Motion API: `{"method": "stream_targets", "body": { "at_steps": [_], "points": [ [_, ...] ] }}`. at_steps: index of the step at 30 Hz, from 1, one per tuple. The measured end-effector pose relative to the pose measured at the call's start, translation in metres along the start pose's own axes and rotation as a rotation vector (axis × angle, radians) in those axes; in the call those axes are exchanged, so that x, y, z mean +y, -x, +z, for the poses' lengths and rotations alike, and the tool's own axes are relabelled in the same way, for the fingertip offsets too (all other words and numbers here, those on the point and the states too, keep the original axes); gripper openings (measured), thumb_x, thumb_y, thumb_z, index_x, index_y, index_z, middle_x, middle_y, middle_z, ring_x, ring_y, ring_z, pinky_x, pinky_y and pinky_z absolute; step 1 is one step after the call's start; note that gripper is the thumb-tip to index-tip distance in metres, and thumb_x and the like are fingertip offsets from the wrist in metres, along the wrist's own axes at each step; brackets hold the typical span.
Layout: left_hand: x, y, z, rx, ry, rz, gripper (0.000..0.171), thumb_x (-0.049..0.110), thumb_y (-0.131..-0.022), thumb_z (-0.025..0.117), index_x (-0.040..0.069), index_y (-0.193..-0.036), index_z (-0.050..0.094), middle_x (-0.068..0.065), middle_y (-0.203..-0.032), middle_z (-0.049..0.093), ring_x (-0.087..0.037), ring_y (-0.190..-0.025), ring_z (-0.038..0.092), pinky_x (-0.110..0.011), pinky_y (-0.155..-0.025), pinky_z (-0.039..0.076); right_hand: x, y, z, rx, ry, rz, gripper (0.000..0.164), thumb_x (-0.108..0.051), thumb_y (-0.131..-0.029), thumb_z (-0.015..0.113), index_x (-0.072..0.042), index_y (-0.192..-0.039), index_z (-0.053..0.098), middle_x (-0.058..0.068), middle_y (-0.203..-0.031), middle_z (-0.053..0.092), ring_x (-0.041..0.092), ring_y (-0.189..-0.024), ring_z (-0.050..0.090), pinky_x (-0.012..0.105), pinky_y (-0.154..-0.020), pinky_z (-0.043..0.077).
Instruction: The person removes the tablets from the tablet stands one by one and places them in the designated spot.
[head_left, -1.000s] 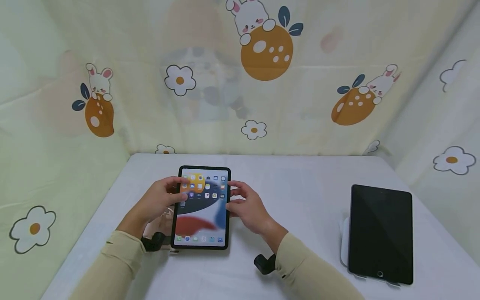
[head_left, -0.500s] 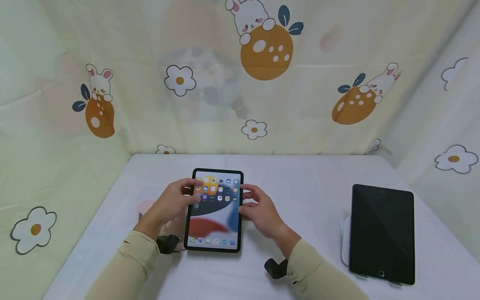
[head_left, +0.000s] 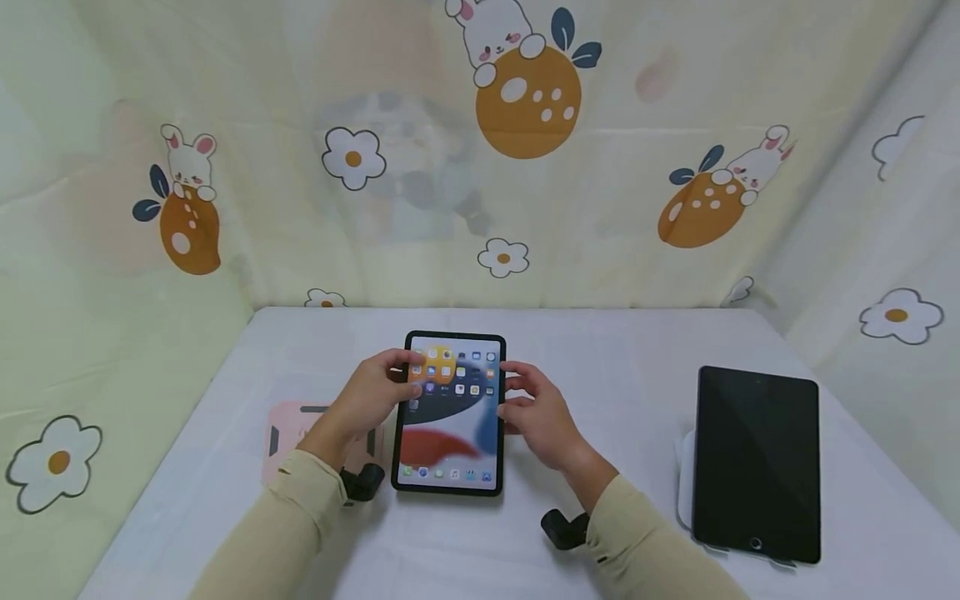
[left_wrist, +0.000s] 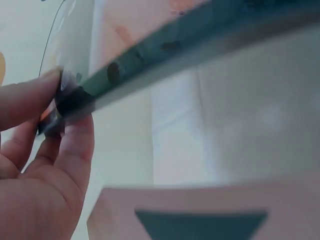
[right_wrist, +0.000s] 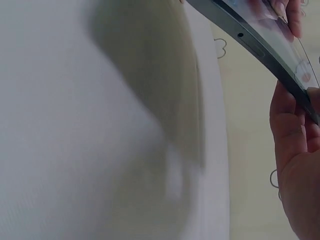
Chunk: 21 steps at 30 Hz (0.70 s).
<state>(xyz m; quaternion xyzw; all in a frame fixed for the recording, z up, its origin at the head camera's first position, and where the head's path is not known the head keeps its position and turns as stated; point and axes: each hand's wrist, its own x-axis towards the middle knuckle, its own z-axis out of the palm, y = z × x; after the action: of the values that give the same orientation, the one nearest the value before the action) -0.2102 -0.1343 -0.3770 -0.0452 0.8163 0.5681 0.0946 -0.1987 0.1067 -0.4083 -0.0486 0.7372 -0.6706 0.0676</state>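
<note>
Fingers [head_left: 408, 390] on the left hand [head_left: 365, 398] and right hand [head_left: 546, 425] are pinching the lit-up tablet [head_left: 450, 429] by its long edges in the head view, pinkish panel [head_left: 283, 429] just left of it, dark tablet [head_left: 756, 462] well off to the right. Left wrist cam's got the lit-up tablet's edge gripped, clear of the panel. Right wrist cam shows it held above the white surface [right_wrist: 60, 150], bit blurry.

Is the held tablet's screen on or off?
On: the tablet shows a lit, colourful home screen with rows of app icons across its upper part.
</note>
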Motion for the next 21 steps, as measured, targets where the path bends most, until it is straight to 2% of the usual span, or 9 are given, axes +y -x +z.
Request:
{"method": "stream_targets", "body": {
  "at_steps": [5,13,21],
  "points": [
    [0.005,-0.009,0.006,0.017,0.020,-0.020,0.041,0.003,-0.094,0.067,0.013,-0.133,0.059,-0.013,-0.134,0.054,-0.032,-0.116,0.057,-0.042,-0.096,0.051,0.001,-0.006,-0.003,0.027,0.028,0.014,0.056,0.008,-0.091,0.058,-0.014,-0.142,0.050,0.014,-0.120,0.054,0.026,-0.096,0.065,0.041,-0.080,0.058],
    [0.000,-0.024,0.018,0.055,0.216,-0.029,0.043,-0.006,-0.094,0.063,0.009,-0.133,0.058,-0.014,-0.135,0.051,-0.034,-0.119,0.054,-0.042,-0.096,0.051,0.004,-0.015,-0.005,0.046,0.046,0.034,0.056,0.006,-0.093,0.058,-0.015,-0.144,0.049,0.013,-0.123,0.054,0.027,-0.100,0.064,0.041,-0.081,0.058],
    [-0.005,-0.033,0.028,0.090,0.265,-0.046,0.044,-0.007,-0.093,0.062,0.010,-0.133,0.060,-0.015,-0.135,0.050,-0.035,-0.118,0.054,-0.043,-0.097,0.051,0.011,-0.024,-0.010,0.048,0.059,0.061,0.056,0.004,-0.094,0.058,-0.015,-0.146,0.048,0.013,-0.125,0.053,0.028,-0.102,0.064,0.041,-0.083,0.058]
  ]
}}
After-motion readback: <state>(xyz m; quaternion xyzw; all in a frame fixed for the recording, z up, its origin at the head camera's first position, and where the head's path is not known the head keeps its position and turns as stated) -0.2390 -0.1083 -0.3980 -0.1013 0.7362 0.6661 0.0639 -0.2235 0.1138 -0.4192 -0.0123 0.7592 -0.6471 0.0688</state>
